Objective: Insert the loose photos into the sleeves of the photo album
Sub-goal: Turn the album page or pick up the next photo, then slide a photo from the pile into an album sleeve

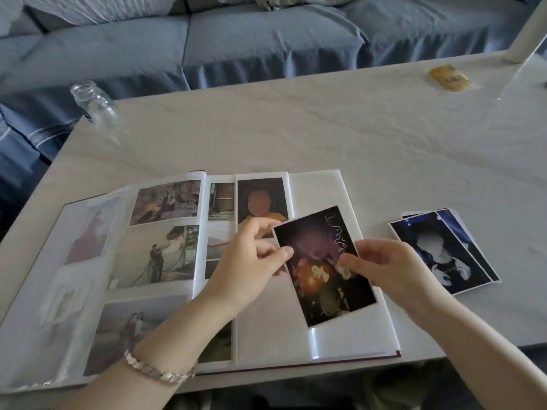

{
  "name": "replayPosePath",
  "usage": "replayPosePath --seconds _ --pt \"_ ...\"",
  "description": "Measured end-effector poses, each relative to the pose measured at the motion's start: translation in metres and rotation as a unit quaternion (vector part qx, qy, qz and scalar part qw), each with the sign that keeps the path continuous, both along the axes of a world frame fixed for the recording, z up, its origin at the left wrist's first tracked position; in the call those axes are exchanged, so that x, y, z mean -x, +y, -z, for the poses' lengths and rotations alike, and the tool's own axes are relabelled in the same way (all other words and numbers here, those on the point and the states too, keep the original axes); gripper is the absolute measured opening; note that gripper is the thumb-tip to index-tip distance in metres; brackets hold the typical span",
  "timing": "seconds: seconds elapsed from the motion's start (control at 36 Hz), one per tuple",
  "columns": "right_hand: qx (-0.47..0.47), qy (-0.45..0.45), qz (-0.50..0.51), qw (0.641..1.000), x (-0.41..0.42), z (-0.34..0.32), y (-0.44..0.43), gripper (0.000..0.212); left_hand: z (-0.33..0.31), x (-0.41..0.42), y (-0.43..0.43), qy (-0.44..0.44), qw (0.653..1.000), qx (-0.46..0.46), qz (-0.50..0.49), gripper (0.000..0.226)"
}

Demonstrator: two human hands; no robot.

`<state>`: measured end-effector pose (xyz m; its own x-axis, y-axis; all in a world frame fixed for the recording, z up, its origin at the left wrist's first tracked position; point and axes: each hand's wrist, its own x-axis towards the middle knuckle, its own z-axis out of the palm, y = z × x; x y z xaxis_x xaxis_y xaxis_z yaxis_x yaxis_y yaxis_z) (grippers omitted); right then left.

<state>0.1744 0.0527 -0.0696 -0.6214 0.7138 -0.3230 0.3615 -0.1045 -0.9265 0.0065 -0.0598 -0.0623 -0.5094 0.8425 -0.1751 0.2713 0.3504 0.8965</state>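
— White table (296, 128), blue sofa (236, 39) behind it. Where do we find the photo?

— We find one photo (324, 264) held over the right page of the open album (358, 329), between both hands. The left hand (251, 261) pinches its left long edge, thumb on the face. The right hand (384, 267) pinches the right long edge the same way. Neither hand holds anything else.

— Its axis, and which hand is nearer?

— The long axis runs far to near, with the far end tipped a little left. The sleeves on this page stand portrait, so we judge a slight turn is all it wants before sliding in. We cannot tell whether its near edge touches the page. Both hands are on it; the left lies over the page, the right at the page's outer side.

— Counts?

— One photo in hand. One filled sleeve on the right page, top left, just beyond the left fingers. Three photos fill the left page's main column; those further left and by the spine are too faint or covered to count. One stack (444, 253) of loose photos lies right of the album, near the right hand, showing at least three edges. One jar (94, 103) stands far left, one yellow item (448, 77) far right, and one bracelet (159, 371) is on the left wrist.
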Motion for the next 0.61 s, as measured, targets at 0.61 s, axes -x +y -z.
replayPosePath --seconds 0.61 --pt "-0.008 0.016 0.210 0.978 -0.006 0.037 -0.022 0.006 0.086 -0.012 -0.025 0.472 0.866 0.128 0.104 0.059"
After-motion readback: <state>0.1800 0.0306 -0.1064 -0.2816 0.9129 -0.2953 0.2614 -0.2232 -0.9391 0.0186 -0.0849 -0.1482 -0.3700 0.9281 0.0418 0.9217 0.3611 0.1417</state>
